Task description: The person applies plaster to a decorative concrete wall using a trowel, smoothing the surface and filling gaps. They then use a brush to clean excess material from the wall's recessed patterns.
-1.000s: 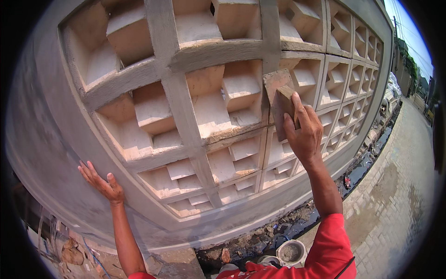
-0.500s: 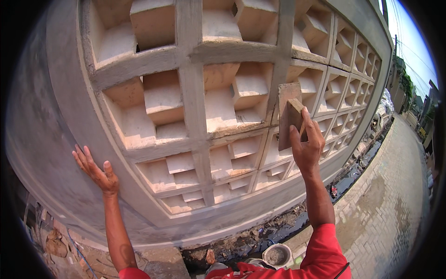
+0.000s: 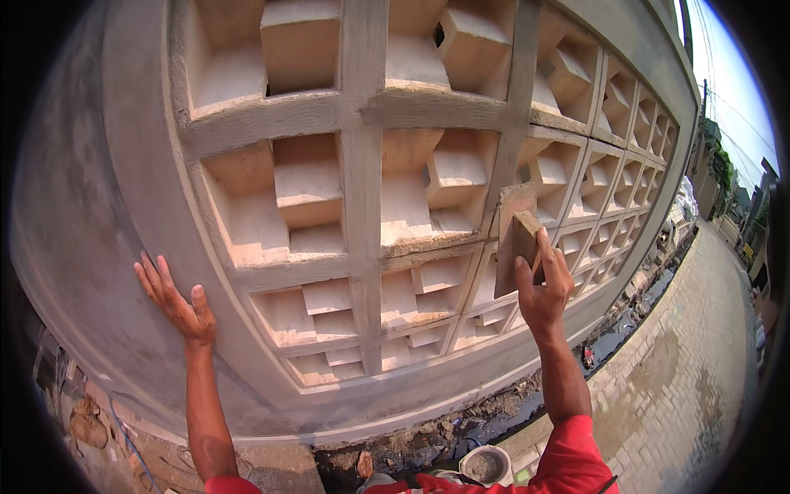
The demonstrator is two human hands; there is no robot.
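Observation:
My right hand (image 3: 546,284) grips the handle of a rectangular plastering float (image 3: 517,243), fingers and thumb wrapped around it. The float stands upright against a wall of pale breeze blocks (image 3: 457,169), over the joint between two columns. Whether its whole face touches the wall, I cannot tell. Farther left, my left hand (image 3: 181,303) is spread with nothing in it, at the smooth grey plastered wall (image 3: 136,198) beside the block panel. Grey mortar (image 3: 360,165) covers the joints between the nearer blocks.
A bucket (image 3: 485,465) with grey contents stands below, near my body. A dark drainage ditch (image 3: 510,420) strewn with rubble follows the wall's foot. Beyond it on the right runs a paved lane (image 3: 658,379). Debris and a blue hose (image 3: 132,449) lie at lower left.
My right hand has moved the float slightly down along the block joint. My left hand stays spread at the plastered wall. The view has shifted a little, so the wall sits lower.

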